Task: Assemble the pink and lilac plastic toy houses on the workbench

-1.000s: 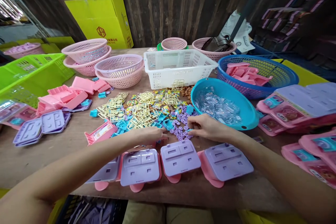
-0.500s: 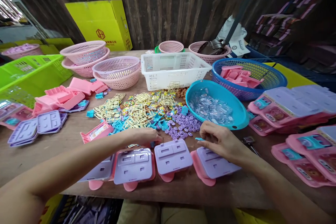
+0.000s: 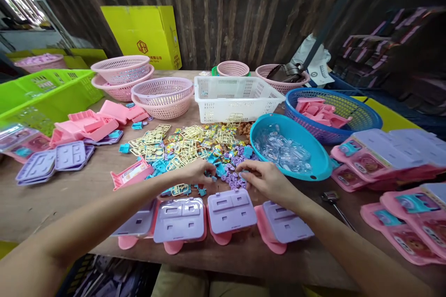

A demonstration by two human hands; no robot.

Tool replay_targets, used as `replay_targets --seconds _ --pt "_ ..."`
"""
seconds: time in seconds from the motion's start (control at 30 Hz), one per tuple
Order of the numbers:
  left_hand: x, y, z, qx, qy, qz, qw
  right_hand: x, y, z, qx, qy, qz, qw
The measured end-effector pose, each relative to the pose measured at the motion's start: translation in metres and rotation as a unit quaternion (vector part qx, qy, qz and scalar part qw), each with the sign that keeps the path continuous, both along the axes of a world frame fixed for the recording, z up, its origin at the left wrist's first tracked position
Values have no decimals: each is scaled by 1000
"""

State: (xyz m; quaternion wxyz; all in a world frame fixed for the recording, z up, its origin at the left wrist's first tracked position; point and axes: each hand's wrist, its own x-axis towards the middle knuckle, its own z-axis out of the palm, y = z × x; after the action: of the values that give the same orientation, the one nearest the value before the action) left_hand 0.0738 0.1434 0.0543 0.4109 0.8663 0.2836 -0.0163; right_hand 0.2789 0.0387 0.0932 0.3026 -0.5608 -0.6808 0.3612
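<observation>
Purple swirl discs point(image 3: 230, 183) lie loose in a small heap on the brown worktop point(image 3: 35, 202), right in front of me, with small turquoise plastic parts point(image 3: 160, 167) scattered to their left. My right hand point(image 3: 267, 177) reaches in from the right, palm down, fingers bent and the tips at the edge of the discs. My left hand point(image 3: 197, 171) is curled over the turquoise parts, fingertips low among them. I cannot tell whether either of my hands is pinching a piece, since the fingers cover what is beneath them.

The discs look like hard moulded plastic: very light, stiff, probably a little slick, and apt to skid if pressed flat. I would take one by its rim, between thumb and forefinger. The turquoise parts look as light, but more angular, so a pinch across two flat sides should hold; any thin projections might bend.

Beyond them lie cream sprue frames point(image 3: 190, 149), tangled together. Nearer me is a row of pink toy cases with purple lids point(image 3: 232, 211). To the right of the discs stands a turquoise oval basin point(image 3: 318, 160) of clear plastic pieces point(image 3: 284, 148). Farther back are a white perforated basket point(image 3: 240, 107) and a blue basket point(image 3: 365, 113) holding pink parts point(image 3: 322, 111). A lime-green crate point(image 3: 45, 100) stands at the far left.
</observation>
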Motion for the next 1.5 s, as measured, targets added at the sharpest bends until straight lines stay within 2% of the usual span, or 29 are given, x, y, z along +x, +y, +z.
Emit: replay_targets --seconds 0.07,0.1,0.17,0.23,0.33,0.43,0.53,0.6,0.73,0.77,0.9,1.03,1.13,1.37,1.5 --pt "-5 1 4 -139 -56 71 986 -8 10 -4 -20 -10 11 1000" --pt "-7 2 5 -210 -82 102 969 -11 15 -7 -20 -36 24 999" --pt "-13 2 9 -342 -139 172 913 -20 27 -11 2 -132 76 988" --pt "-18 2 12 -415 -186 241 857 -31 40 -15 26 -241 167 956" --pt "-27 1 19 -460 -240 320 793 -51 60 -22 35 -320 304 896" --pt "-42 -5 30 -472 -268 336 770 -73 76 -34 39 -340 385 857" --pt "-63 -23 44 -497 -321 348 727 -89 83 -52 67 -368 422 826" --pt "-76 -40 50 -511 -347 378 690 -94 84 -62 90 -384 435 809" --pt "-87 -78 49 -544 -331 478 605 -94 84 -71 125 -423 461 770" --pt "-87 -86 47 -551 -325 490 593 -94 84 -71 130 -435 467 759" --pt "-80 -103 38 -577 -340 447 594 -98 79 -63 137 -478 487 718" --pt "-76 -108 34 -579 -348 400 619 -104 75 -55 153 -498 503 689" --pt "-77 -112 33 -573 -346 389 633 -106 75 -51 172 -505 514 672" --pt "-76 -119 31 -550 -348 372 661 -112 76 -53 184 -518 540 637" --pt "-74 -117 27 -511 -356 360 695 -113 78 -47 183 -525 526 643"
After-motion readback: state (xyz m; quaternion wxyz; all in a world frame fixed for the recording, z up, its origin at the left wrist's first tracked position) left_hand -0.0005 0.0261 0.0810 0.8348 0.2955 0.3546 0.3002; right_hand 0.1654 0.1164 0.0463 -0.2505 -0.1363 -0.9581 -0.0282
